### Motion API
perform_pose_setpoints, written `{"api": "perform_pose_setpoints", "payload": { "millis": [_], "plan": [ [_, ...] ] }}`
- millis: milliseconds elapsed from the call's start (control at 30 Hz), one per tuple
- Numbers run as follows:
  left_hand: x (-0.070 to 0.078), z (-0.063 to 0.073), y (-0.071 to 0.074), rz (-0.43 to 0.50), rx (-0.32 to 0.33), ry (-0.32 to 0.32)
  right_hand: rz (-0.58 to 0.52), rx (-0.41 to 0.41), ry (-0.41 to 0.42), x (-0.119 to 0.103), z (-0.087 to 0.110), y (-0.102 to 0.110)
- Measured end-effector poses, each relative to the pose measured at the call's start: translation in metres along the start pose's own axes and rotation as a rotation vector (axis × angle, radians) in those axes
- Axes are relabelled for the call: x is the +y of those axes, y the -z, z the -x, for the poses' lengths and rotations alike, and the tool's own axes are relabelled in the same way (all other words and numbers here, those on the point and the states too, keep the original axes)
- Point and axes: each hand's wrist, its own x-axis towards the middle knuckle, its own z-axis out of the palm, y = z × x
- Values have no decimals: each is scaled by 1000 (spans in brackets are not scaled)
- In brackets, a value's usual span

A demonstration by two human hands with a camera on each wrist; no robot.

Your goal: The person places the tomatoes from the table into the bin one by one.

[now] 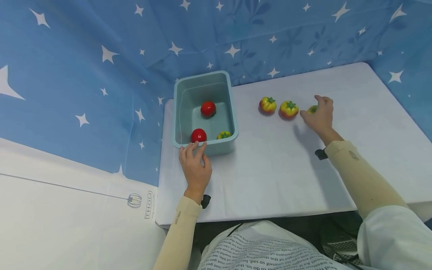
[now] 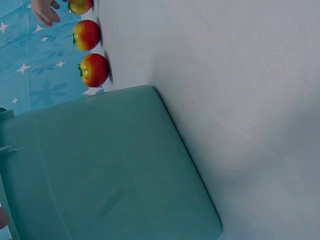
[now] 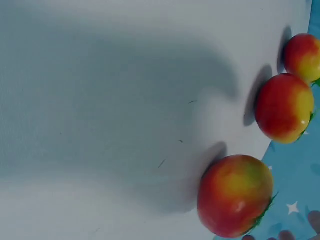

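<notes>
1. From my end of the feed I saw the right hand over the rightmost fruit, open, thumb to one side and fingers to the other. I judged the spread wide enough to straddle the round body; the right wrist view showed a gap between fingertips and fruit, so nothing was gripped.

2. That fruit sat on the white tablecloth with its green top up. The middle fruit and the leftmost fruit stood beside it in a loose row, close together yet each apart enough, I thought, for fingers to come down around one alone.

3. I found the left hand at the near rim of the bin, fingers relaxed, tips on the edge. I saw no clasp there, and took the light contact for steadying.

4. The bin stood upright, its mouth facing up, left of the row and between the hands' working areas, which I read as keeping it within reach of both.

5. Inside I counted two red fruits and a yellow fruit. The reds probably lay with their undersides up, since those on the cloth reddened below.
</notes>
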Motion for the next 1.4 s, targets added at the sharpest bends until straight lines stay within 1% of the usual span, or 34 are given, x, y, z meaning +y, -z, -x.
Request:
{"api": "perform_pose_setpoints", "payload": {
  "millis": [200,367,533,800,1000,1200,1400],
  "plan": [
    [-1,1,0,-4,-4,4,47,-49,-105,10,-3,0],
    [-1,0,0,-6,-8,5,46,-78,-139,17,-5,-3],
    [-1,0,0,2,-2,4,55,-100,-135,26,-2,-6],
    [-3,1,-2,11,14,4,48,-78,-98,36,0,-12],
    [-4,0,-2,11,21,-5,30,-64,-96,39,1,-15],
    [-5,1,-3,13,21,-7,-11,-49,-116,40,5,-16],
    [-3,0,-3,7,25,-11,-50,3,-105,35,9,-14]
  ]
}}
